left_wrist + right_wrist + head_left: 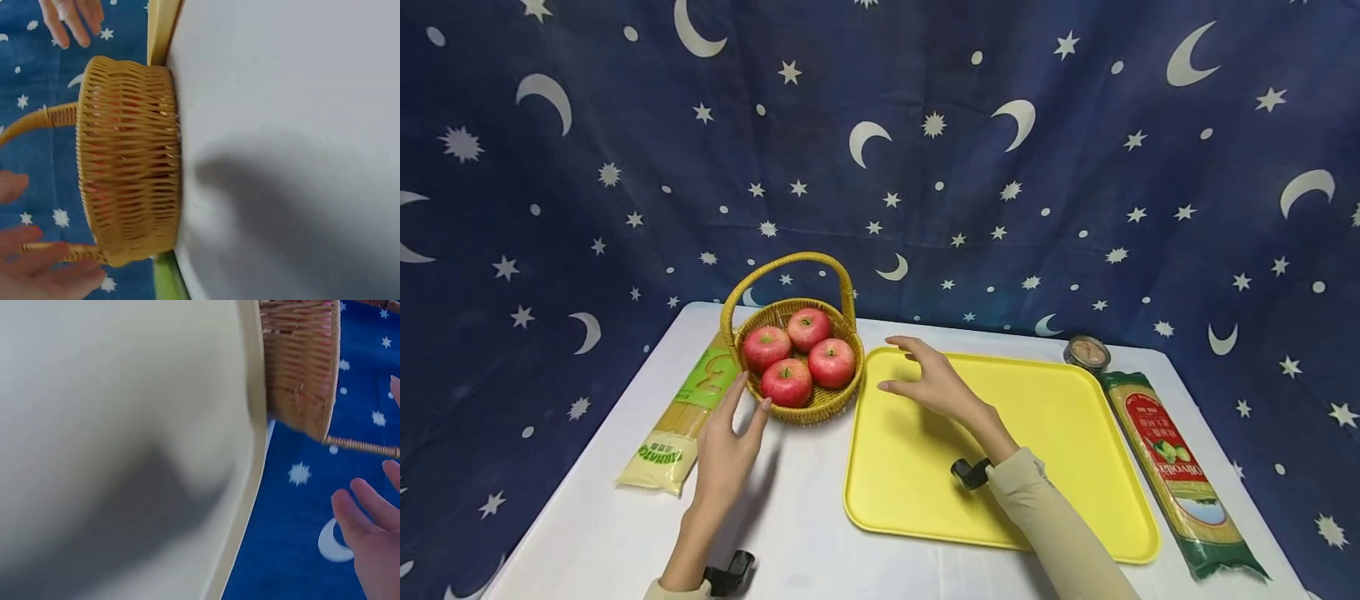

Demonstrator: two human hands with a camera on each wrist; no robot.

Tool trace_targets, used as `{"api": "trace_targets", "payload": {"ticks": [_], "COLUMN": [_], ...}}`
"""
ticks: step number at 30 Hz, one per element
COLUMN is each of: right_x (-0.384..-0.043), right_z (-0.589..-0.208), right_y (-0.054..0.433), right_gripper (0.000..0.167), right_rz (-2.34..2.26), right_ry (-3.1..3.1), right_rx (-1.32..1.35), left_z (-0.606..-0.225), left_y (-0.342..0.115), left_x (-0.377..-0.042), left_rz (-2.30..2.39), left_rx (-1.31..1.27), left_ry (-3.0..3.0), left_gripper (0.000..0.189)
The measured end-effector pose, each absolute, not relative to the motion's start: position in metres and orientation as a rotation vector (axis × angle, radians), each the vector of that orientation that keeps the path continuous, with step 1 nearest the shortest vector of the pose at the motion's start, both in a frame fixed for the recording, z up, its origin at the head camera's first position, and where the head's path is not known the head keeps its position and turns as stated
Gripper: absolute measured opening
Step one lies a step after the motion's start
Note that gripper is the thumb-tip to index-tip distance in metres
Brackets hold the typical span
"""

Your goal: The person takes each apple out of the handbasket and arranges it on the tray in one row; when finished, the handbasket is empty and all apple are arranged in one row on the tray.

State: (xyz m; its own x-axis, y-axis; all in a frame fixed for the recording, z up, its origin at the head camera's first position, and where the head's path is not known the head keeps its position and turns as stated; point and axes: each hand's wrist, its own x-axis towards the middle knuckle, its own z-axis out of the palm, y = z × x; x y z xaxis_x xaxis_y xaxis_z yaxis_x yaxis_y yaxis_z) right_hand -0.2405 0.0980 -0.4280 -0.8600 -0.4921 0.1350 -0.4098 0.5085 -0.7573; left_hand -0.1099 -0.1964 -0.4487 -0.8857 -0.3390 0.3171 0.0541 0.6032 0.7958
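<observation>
A woven wicker basket with a tall arched handle stands at the back left of the table, holding several red apples. My left hand is in front of the basket's left side, thumb and fingers spread apart, nothing between them. Over the left part of a yellow tray hovers my right hand, its thumb parted from the fingers and pointing toward the basket. In the left wrist view the basket's side shows close by, with left-hand fingers near the foot of the handle.
A green-and-yellow pasta packet lies left of the basket, partly behind it. Right of the tray lies a red-and-green pasta packet, with a small round container beyond it. A blue star-and-moon cloth hangs behind the white table.
</observation>
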Motion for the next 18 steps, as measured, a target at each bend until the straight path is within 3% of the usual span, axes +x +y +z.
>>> {"api": "trace_targets", "payload": {"ticks": [12,18], "right_x": [-0.266,-0.273], "right_z": [-0.439,-0.441], "right_y": [0.044,0.029], "right_gripper": [0.067,0.064], "right_rz": [-1.351,-1.272], "right_ry": [2.533,2.576], "right_rx": [-0.984,-1.037], "left_z": [-0.459,-0.466], "left_y": [-0.227,-0.234], "left_x": [-0.152,-0.168], "left_rz": [-2.162,-2.334], "left_rx": [0.457,0.452], "left_ry": [-2.045,-1.927], "left_gripper": [0.080,0.083]}}
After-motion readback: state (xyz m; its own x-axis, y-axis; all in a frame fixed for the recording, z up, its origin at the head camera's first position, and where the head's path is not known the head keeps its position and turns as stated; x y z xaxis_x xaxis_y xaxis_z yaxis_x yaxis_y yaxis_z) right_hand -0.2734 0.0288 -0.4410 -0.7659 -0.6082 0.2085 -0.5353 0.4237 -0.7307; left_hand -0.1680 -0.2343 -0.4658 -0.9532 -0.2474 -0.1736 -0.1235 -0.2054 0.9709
